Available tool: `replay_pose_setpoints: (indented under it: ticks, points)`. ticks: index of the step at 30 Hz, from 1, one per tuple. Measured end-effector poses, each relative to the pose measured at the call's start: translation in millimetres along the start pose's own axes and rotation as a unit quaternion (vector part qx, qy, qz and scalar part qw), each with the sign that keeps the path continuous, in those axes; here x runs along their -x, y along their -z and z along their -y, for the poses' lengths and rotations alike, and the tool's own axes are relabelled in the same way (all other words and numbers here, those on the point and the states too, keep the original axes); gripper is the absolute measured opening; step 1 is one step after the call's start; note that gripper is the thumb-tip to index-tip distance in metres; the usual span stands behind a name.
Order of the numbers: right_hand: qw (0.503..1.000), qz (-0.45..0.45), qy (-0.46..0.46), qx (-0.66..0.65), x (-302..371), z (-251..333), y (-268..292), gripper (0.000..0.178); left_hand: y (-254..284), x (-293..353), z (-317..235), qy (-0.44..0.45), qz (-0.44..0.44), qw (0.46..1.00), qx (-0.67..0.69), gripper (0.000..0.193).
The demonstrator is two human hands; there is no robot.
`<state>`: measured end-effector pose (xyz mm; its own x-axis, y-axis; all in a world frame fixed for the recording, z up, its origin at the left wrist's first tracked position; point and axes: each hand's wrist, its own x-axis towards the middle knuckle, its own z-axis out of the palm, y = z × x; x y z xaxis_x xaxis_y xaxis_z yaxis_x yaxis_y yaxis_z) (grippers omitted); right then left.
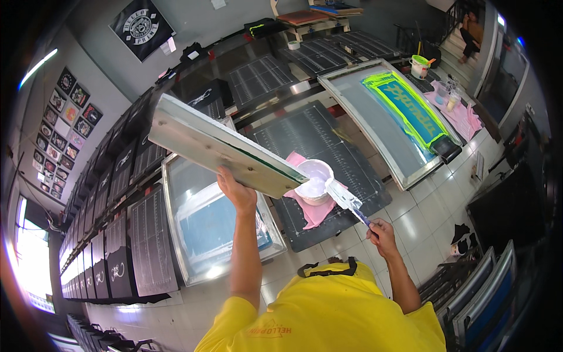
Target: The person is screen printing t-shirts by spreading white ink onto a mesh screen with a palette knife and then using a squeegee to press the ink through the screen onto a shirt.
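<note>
My left hand [237, 190] grips a long, wide screen-printing squeegee [211, 144] from below, its fingers partly hidden behind it. The squeegee is tilted, its lower right end over the rim of a white tub [314, 196] of white ink. In my right hand [383, 236] is a spatula [347, 198] with a purple handle, closed in my fingers. White ink coats its blade, which meets the tub's right rim. Under the tub lies a pink cloth [316, 216] on a black printing board [293, 129] with white grid lines.
A framed screen [220, 249] with a blue stencil lies left of the board. Another screen [375, 117], with fluorescent yellow ink and a black-handled squeegee [446, 148], lies at right. Beyond it stand an ink bucket [420, 67] and another pink cloth [466, 120]. Dark garments on boards [120, 261] line the left.
</note>
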<state>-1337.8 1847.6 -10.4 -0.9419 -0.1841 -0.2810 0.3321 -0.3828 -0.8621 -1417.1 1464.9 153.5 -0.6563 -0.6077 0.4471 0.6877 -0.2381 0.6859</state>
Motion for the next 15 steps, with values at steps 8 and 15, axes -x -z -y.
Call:
replay_pose_setpoints:
  ticks: [8, 15]
  points:
    - [0.999, -0.033, 0.014, 0.029, 12.1, 25.4, 8.5, 0.014, -10.1, -20.8, 2.4, 0.047, -0.030, 0.997, 0.051, 0.052]
    - [0.997, 0.024, 0.046, 0.051, 26.1, 76.6, -35.2, 0.016, -14.1, -22.2, 4.2, 0.030, -0.006, 0.999, -0.008, 0.062]
